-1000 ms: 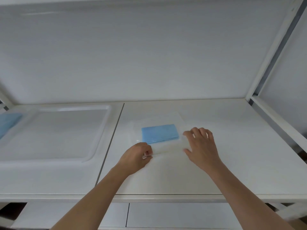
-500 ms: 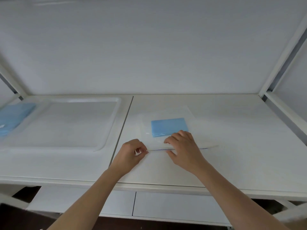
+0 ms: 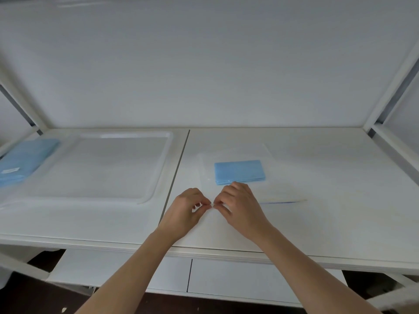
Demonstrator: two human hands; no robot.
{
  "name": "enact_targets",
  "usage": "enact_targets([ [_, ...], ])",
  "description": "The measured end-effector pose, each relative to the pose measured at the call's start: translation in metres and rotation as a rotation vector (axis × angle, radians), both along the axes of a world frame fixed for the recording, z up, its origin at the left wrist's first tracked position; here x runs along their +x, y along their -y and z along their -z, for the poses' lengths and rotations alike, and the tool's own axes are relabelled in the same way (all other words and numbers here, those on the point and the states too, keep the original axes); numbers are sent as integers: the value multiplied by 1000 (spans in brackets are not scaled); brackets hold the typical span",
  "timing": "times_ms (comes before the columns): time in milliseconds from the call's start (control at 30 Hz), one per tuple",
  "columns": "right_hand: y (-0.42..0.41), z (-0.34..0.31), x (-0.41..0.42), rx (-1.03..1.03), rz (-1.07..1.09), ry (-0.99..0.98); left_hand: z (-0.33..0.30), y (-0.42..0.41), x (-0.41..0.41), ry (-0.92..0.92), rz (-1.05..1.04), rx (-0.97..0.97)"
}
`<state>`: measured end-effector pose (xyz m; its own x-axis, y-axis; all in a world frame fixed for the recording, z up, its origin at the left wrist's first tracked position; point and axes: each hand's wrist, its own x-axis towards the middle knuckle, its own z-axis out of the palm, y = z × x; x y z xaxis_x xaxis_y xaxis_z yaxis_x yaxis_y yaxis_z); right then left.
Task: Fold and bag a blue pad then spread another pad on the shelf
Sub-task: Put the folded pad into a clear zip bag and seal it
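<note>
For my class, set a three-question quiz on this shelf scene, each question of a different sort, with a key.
1. True or false: the folded blue pad lies inside the clear bag.
2. Multiple choice: where does the stack of blue pads sit? A) at the far left of the shelf, beside the white tray; B) on the right half of the shelf; C) in the drawer below.
3. Fill the gap: the left hand and the right hand both pinch the bag's near ____.

Key: 1 true; 2 A; 3 edge.
</note>
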<state>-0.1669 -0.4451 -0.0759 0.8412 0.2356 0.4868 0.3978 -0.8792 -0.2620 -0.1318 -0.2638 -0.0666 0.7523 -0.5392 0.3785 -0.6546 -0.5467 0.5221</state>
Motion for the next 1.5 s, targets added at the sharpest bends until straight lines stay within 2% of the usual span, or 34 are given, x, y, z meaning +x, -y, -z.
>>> enact_targets([
  [333, -11, 0, 1, -14, 98, -3, -1, 9, -5, 33, 13, 30],
  [633, 23, 16, -9, 3, 176, 22, -2, 2, -3, -4, 3, 66],
  [833, 24, 11, -7, -6, 165, 70, 3, 24, -1, 128, 19, 152],
  [967, 20, 9, -7, -86, 189, 38, 2, 32, 1, 128, 6, 168],
  [1133, 17, 10, -7, -73, 165, 14, 3, 34, 3, 106, -26, 149],
  [1367, 47, 17, -17, -63, 272, -14, 6, 30, 3, 130, -124, 293],
  [1500, 50, 17, -17, -72, 266, -11, 0, 49, -3, 226, -54, 353],
])
